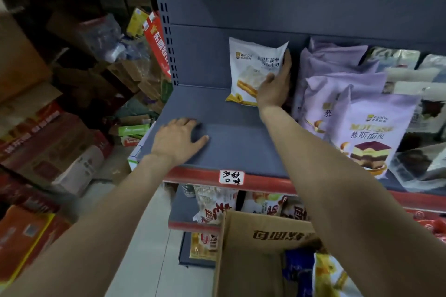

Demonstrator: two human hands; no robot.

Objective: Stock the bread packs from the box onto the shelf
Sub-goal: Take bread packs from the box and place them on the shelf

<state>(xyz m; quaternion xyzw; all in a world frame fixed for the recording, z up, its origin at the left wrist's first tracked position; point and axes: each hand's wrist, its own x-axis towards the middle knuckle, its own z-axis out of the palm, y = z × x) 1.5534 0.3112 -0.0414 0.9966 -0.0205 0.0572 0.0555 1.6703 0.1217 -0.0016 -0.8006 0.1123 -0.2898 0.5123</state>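
While the left hand (pixel 179 138) rests flat on the shelf (pixel 231 137), the right hand (pixel 275 84) grips a white bread pack (pixel 253 65) above the box (pixel 253 248).

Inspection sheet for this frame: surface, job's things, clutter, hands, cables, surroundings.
Surface: grey shelf, bare left part, handwritten label on its red edge.
Job's things: white bread pack upright at the back; open cardboard box below, packs inside.
Clutter: purple bread packs stacked to the right.
Hands: right hand holds the white pack; left hand rests flat on the shelf.
Cables: nothing seen.
Surroundings: cartons piled on the left; lower shelves stocked.
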